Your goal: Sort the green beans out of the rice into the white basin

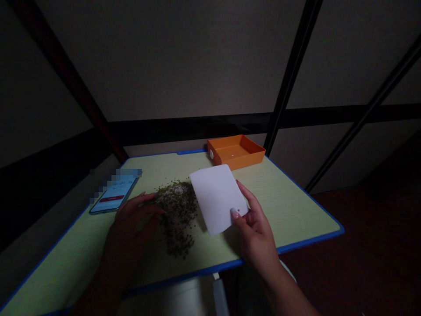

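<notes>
My right hand (258,226) grips a white card (215,195) by its lower right corner, thumb on top and fingers behind. The card is tilted above the table, just right of a loose pile of small grains (177,208), greenish, pale and dark. Its left edge hides part of the pile. On the other side, my left hand (134,219) is in shadow with its fingers apart, fingertips at the pile's left edge. Nothing shows between those fingers.
The pale green table (286,204) has a blue edge. An orange open-topped tray (237,153) stands at the back right, with a white round spot on its side. A phone (115,193) with a lit screen lies at the left. Behind the table rises a panelled wall (190,57).
</notes>
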Available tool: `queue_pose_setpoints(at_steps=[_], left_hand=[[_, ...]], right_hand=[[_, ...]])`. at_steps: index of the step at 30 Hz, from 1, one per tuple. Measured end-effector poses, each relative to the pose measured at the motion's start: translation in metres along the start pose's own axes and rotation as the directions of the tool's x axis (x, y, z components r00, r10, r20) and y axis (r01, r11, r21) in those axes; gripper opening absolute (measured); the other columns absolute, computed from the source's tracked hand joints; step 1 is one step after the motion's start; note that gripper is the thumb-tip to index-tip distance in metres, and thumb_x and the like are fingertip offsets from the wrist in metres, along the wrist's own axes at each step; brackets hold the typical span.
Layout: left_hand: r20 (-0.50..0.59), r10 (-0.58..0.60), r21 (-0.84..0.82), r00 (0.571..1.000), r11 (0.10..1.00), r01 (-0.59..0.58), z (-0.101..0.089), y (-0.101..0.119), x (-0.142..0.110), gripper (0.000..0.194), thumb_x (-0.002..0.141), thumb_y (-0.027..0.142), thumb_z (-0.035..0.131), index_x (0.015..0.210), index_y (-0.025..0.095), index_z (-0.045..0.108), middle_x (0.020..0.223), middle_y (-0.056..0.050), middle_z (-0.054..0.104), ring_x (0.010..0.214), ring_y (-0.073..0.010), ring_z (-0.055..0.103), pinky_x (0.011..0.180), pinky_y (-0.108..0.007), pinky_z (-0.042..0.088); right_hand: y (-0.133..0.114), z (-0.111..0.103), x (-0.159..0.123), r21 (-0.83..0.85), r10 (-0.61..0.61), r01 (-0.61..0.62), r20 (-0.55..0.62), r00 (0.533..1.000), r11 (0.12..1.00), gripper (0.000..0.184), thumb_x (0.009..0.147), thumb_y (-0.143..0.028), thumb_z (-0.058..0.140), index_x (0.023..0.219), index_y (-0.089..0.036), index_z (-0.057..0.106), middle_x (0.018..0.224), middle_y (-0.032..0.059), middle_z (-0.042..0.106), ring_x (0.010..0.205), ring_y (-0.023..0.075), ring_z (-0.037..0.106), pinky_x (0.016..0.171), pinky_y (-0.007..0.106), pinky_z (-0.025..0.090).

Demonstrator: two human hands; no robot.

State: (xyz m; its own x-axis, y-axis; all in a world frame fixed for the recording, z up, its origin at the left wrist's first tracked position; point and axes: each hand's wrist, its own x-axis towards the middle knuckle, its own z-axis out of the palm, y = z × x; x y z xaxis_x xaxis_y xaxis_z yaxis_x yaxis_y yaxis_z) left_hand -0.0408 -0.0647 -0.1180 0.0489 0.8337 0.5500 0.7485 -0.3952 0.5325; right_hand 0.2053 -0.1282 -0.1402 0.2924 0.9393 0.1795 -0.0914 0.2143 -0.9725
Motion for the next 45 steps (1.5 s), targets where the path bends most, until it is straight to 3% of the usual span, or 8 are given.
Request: queue_pose_setpoints(at_steps=[3, 7, 12, 15, 19, 28, 35, 45], left_hand=[[-0.002, 0.003, 0.023, 1.000, 1.000, -0.003, -0.001, 0.002, -0.001, 0.021, 0.079, 0.042, 0.053, 0.069, 0.029, 0.066, 0.118, -0.005, 0.068, 0.121, -0.0295, 0.058, 0.110, -0.057, 0.043], [-0.002, 0.005, 0.037, 1.000, 0.999, -0.005, -0.004, 0.005, -0.001, 0.016, 0.079, 0.033, 0.051, 0.068, 0.028, 0.061, 0.116, -0.005, 0.069, 0.117, -0.0287, 0.060, 0.106, -0.055, 0.047], [-0.038, 0.013, 0.037, 0.999, 0.999, -0.012, -0.004, 0.007, -0.001, 0.013, 0.080, 0.033, 0.053, 0.073, 0.028, 0.062, 0.113, -0.006, 0.071, 0.114, -0.0289, 0.062, 0.104, -0.054, 0.047], [-0.059, 0.012, 0.039, 0.998, 0.999, -0.010, -0.004, 0.006, -0.001, 0.013, 0.080, 0.033, 0.053, 0.072, 0.028, 0.063, 0.111, -0.006, 0.071, 0.113, -0.0294, 0.062, 0.103, -0.055, 0.048], [-0.070, 0.005, 0.038, 0.998, 0.999, -0.003, -0.005, 0.006, -0.001, 0.013, 0.079, 0.028, 0.054, 0.068, 0.028, 0.061, 0.110, -0.006, 0.071, 0.112, -0.0296, 0.062, 0.102, -0.055, 0.048], [-0.112, -0.003, 0.014, 0.994, 1.000, 0.004, -0.005, 0.008, -0.003, 0.010, 0.080, 0.030, 0.055, 0.074, 0.028, 0.063, 0.114, -0.006, 0.068, 0.113, -0.0284, 0.061, 0.103, -0.056, 0.046], [-0.140, -0.004, 0.015, 0.990, 1.000, 0.006, -0.008, 0.012, -0.004, 0.010, 0.077, 0.026, 0.055, 0.069, 0.026, 0.060, 0.116, -0.009, 0.068, 0.115, -0.0289, 0.059, 0.103, -0.056, 0.045], [-0.161, -0.003, 0.000, 0.987, 1.000, 0.003, -0.007, 0.011, -0.005, 0.009, 0.077, 0.027, 0.053, 0.070, 0.026, 0.059, 0.115, -0.008, 0.067, 0.114, -0.0290, 0.060, 0.103, -0.056, 0.044]], right_hand=[[0.002, 0.000, 0.000, 0.171, 0.004, -0.008, 0.022, 1.000, 0.985, 0.064, 0.088, -0.034, 0.061, 0.148, -0.028, 0.040, 0.110, 0.0081, 0.070, 0.074, 0.0198, 0.061, 0.069, 0.035, 0.053], [0.006, 0.000, 0.001, 0.206, 0.001, -0.003, 0.013, 1.000, 0.978, 0.061, 0.087, -0.035, 0.064, 0.144, -0.030, 0.043, 0.096, 0.0044, 0.071, 0.065, 0.0182, 0.058, 0.063, 0.034, 0.052], [0.005, 0.000, 0.001, 0.243, 0.000, -0.006, 0.023, 1.000, 0.970, 0.053, 0.087, -0.035, 0.066, 0.138, -0.032, 0.049, 0.107, 0.0046, 0.072, 0.074, 0.0189, 0.063, 0.068, 0.033, 0.053], [0.004, 0.001, 0.002, 0.247, 0.006, -0.011, 0.019, 1.000, 0.969, 0.049, 0.088, -0.035, 0.064, 0.135, -0.031, 0.050, 0.111, 0.0055, 0.071, 0.087, 0.0219, 0.066, 0.077, 0.037, 0.054], [0.004, 0.000, 0.002, 0.232, 0.012, -0.018, 0.027, 1.000, 0.973, 0.049, 0.088, -0.036, 0.063, 0.135, -0.031, 0.048, 0.112, 0.0061, 0.070, 0.091, 0.0237, 0.066, 0.078, 0.038, 0.055], [0.000, 0.000, 0.001, 0.117, 0.005, -0.005, 0.004, 1.000, 0.993, 0.048, 0.089, -0.038, 0.060, 0.134, -0.029, 0.048, 0.084, 0.0017, 0.066, 0.065, 0.0191, 0.058, 0.058, 0.032, 0.050], [0.001, -0.001, 0.001, 0.115, 0.006, -0.001, -0.046, 0.999, 0.993, 0.045, 0.087, -0.035, 0.062, 0.131, -0.029, 0.052, 0.098, 0.0049, 0.068, 0.085, 0.0240, 0.063, 0.067, 0.037, 0.052], [0.005, -0.001, 0.001, 0.154, 0.001, 0.014, -0.093, 0.996, 0.988, 0.045, 0.087, -0.037, 0.066, 0.129, -0.032, 0.054, 0.111, 0.0048, 0.070, 0.091, 0.0234, 0.065, 0.075, 0.037, 0.052]])
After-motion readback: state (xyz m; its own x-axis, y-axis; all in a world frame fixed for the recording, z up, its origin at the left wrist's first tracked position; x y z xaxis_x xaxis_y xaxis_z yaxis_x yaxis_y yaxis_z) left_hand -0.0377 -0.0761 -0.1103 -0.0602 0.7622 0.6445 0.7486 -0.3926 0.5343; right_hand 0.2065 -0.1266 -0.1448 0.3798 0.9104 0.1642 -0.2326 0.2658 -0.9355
